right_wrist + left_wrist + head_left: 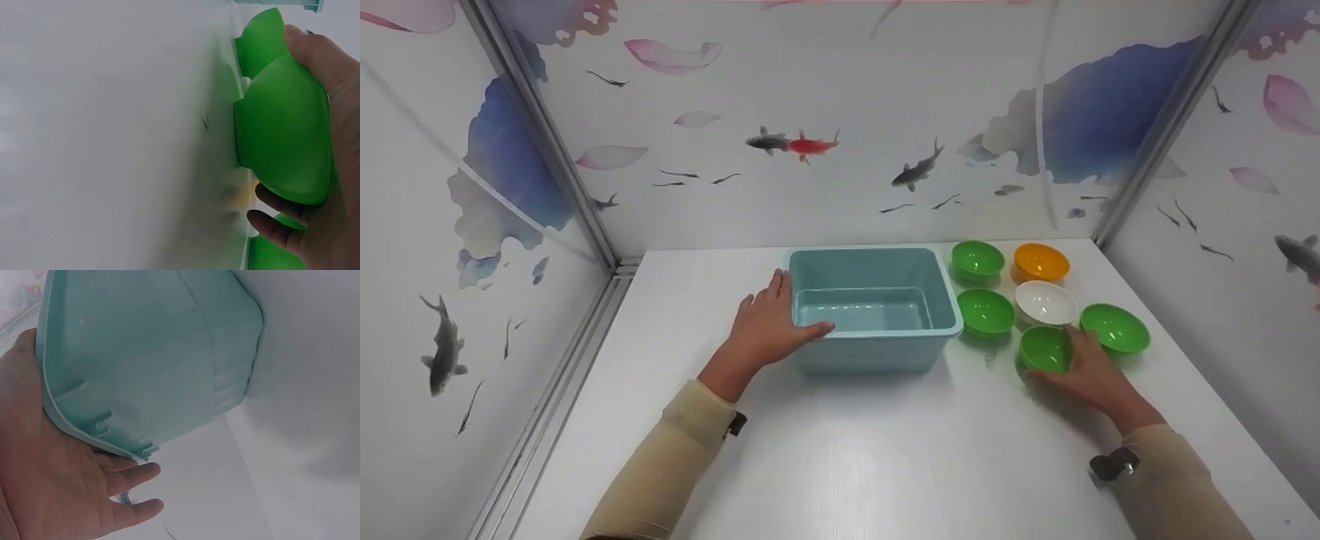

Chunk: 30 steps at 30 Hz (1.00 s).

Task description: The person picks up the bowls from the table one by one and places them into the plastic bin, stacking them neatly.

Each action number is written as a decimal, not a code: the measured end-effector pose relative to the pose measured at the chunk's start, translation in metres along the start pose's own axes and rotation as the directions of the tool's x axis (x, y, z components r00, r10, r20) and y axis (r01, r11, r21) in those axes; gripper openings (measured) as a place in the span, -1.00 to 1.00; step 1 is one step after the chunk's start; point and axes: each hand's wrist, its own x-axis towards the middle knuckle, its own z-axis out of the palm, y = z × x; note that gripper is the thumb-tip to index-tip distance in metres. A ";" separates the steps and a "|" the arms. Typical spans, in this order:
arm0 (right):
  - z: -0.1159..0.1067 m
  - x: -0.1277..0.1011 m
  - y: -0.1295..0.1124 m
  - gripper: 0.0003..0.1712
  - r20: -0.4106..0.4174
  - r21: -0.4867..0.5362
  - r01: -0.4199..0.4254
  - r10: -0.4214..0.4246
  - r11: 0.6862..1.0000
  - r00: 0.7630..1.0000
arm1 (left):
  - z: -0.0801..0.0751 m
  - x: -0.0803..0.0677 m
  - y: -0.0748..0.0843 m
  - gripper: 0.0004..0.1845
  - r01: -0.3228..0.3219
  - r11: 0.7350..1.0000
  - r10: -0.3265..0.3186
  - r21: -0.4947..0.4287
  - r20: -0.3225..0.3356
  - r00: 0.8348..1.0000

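Note:
A light blue-green plastic basin point(877, 352) stands near the back of the white table. My left hand point(765, 322) rests against its near left corner, thumb along the front rim and the other fingers straight along the left side; the left wrist view shows those fingers extended under the rim point(48, 382). With thumb and fingers on opposite sides, my right hand point(1091, 371) grips the nearest green bowl point(1044, 349). In the right wrist view, this bowl point(287, 129) has its base close to the tabletop, and the hand point(337, 152) spans its rim.
Around the held bowl stand a white bowl point(1045, 303), an orange bowl point(1041, 262) and more green bowls, at the right point(1114, 328), beside the basin point(986, 313) and at the back point(977, 260). Printed wall panels point(840, 90) enclose the table point(840, 457) behind and at the sides.

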 end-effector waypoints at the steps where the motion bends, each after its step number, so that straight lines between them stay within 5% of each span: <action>1: 0.000 0.000 0.000 0.50 -0.001 0.000 -0.002 0.002 1.000 1.000 | 0.000 0.000 0.000 0.50 -0.001 1.000 0.001 0.002 0.000 1.000; 30: -0.034 0.009 -0.062 0.27 -0.027 0.052 0.125 -0.124 0.991 0.992 | 0.000 0.001 0.001 0.49 -0.002 1.000 0.002 0.012 0.004 1.000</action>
